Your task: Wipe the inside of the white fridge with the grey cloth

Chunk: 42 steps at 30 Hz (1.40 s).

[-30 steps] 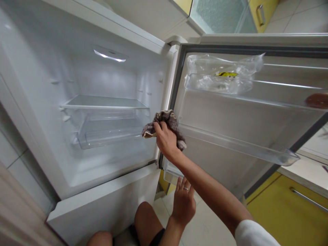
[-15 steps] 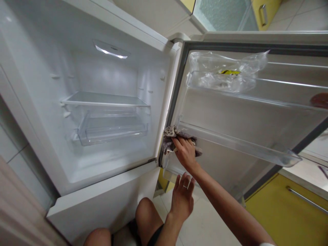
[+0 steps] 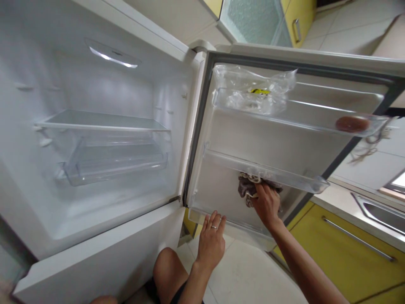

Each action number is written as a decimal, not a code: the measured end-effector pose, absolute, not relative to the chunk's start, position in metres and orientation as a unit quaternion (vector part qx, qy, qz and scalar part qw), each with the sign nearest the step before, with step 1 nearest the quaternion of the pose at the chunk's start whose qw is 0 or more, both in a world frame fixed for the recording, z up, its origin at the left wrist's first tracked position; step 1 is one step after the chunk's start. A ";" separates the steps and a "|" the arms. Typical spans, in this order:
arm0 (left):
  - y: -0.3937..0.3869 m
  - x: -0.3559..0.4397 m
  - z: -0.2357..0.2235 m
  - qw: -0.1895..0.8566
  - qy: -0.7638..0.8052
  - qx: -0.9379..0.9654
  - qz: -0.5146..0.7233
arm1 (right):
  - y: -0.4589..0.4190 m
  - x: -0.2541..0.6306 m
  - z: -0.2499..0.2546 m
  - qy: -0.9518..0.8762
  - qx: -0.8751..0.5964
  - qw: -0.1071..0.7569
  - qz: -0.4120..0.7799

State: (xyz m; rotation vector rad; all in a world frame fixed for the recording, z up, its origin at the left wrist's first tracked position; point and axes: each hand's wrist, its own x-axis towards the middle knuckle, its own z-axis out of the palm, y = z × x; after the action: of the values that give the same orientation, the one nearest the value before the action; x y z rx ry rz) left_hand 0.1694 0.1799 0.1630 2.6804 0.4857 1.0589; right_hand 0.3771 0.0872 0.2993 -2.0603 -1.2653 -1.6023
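Note:
In my right hand [image 3: 266,204] is a bunched, brown-and-cream patterned cloth [image 3: 248,185], pressed against the inner panel of the open fridge door [image 3: 221,179]. It sits just under the middle door shelf [image 3: 262,171]. My left hand [image 3: 212,240], with a ring on one finger, has its fingers stretched out over the front edge of the bottom door shelf [image 3: 240,230]. That hand holds nothing; whether it bears weight on the shelf I cannot tell.
The lit fridge compartment [image 3: 104,93] at left has a glass shelf [image 3: 104,120] and a clear drawer [image 3: 117,166]. A plastic bag [image 3: 253,88] and a reddish-brown object [image 3: 352,124] sit on the top door shelf. Yellow cabinets [image 3: 344,249] and a sink [image 3: 382,213] are at right.
My right hand has moved the cloth from the hinge side of the door rightward along the panel. My left hand stays by the bottom shelf. The view has turned rightward.

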 end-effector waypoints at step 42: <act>0.172 0.184 0.162 0.094 0.179 0.896 0.395 | 0.086 0.377 0.250 -0.428 -0.744 0.273 -0.435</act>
State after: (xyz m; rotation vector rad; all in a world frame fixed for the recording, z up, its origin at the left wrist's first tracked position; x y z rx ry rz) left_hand 0.1835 0.1723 0.1619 2.6572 0.5305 1.1727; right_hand 0.3765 0.0861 0.2502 -2.0017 -1.1519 -1.1696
